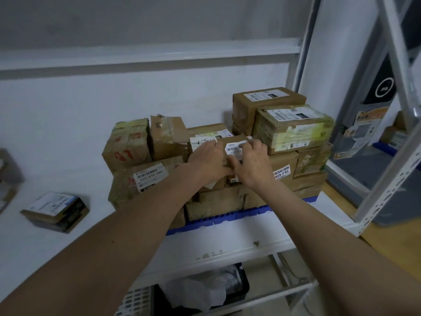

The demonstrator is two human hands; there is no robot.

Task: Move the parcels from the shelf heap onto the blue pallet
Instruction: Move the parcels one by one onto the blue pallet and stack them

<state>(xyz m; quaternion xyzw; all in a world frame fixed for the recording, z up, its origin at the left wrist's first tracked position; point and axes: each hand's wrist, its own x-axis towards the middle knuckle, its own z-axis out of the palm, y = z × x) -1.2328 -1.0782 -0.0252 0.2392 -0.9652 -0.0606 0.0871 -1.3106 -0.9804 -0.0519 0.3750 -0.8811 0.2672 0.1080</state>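
The white shelf (68, 169) carries a blue pallet (227, 218) stacked with taped cardboard parcels (292, 127). A single labelled parcel (55, 210) lies apart at the left.

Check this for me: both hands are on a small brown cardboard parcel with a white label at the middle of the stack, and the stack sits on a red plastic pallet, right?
Not quite. The head view shows the plastic pallet under the stack is blue, not red. The rest holds: the left hand and right hand both grip the small brown cardboard parcel with a white label at the middle of the stack.
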